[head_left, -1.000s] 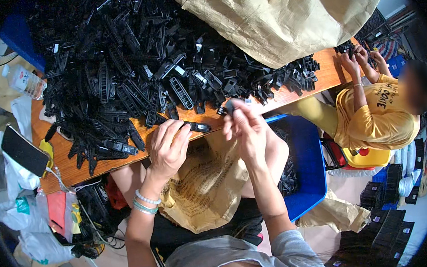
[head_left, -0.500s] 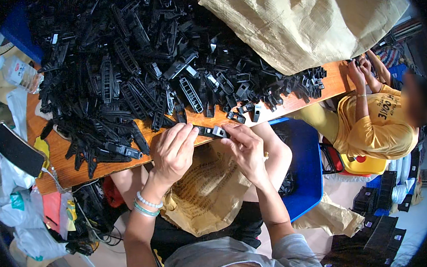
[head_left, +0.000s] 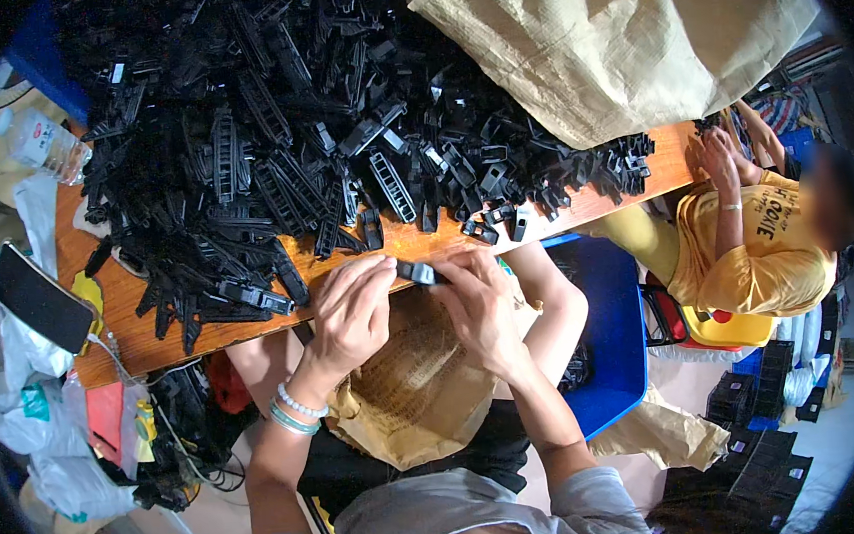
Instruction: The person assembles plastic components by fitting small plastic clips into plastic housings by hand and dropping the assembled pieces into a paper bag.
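Between both hands, above the near edge of the wooden table [head_left: 386, 255], is a small black plastic part [head_left: 415, 272] with a lighter grey face. My left hand [head_left: 351, 318], with beads on its wrist, pinches the part's left end. The fingers of my right hand [head_left: 482, 308] close on its right end and hide that end. Beyond the hands spreads a large heap of black plastic parts [head_left: 239, 171], some long and ladder-like, others short and boxy. A few short pieces [head_left: 484, 227] lie nearer the table's front edge.
A brown paper sheet [head_left: 412, 399] lies over my lap. Right of my legs stands a blue bin [head_left: 609, 353]. A phone [head_left: 43, 297] and bottle [head_left: 46, 146] are at the left. A tan sack [head_left: 610, 42] covers the far right, near a co-worker in yellow [head_left: 746, 242].
The part has turned between my fingers and shows a different face. My right hand has shifted slightly left and its fingers have bent more. The co-worker's hands have moved a little.
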`<state>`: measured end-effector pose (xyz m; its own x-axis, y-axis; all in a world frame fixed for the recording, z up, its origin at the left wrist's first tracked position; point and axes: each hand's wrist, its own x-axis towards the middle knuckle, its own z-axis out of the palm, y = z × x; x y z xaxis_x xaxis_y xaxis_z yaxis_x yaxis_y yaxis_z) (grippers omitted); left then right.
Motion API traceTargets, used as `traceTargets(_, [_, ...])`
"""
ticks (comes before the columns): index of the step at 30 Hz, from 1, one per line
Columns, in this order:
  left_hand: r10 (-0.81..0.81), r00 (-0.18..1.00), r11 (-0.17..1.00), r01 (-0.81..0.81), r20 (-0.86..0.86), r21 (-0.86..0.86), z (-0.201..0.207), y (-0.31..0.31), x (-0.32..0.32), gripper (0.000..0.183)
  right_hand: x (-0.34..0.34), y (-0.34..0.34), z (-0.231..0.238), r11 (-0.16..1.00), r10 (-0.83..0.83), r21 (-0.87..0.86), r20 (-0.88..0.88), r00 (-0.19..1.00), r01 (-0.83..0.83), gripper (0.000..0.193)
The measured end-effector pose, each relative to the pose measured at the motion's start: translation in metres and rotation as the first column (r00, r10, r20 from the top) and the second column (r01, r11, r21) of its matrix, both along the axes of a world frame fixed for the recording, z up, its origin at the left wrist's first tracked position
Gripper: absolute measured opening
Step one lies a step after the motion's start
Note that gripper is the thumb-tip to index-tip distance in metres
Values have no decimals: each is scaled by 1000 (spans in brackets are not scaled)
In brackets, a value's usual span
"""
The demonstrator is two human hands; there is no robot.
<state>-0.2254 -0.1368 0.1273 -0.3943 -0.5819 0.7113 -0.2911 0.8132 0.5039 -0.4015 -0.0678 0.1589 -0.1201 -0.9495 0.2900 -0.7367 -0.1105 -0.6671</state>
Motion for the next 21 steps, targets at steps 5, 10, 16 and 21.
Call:
traceTargets(5, [208,978,974,-203,34,-103,-4,17,25,32,-2,28,23,953,124,267,100,987,-147,34])
traceTargets(10, [368,894,926,-328,254,-187,8,1,14,35,25,-33,4,991,130,-27,-92,987,-133,36])
traceTargets(16, [369,804,930,-320,466,-183,15,-4,14,43,44,-42,-8,990,-24,-144,-218,976,-8,25])
traceTargets(21, [292,837,951,-200,462,-238,19,-8,15,30,38,-28,-19,982,-58,-190,-277,959,5,22])
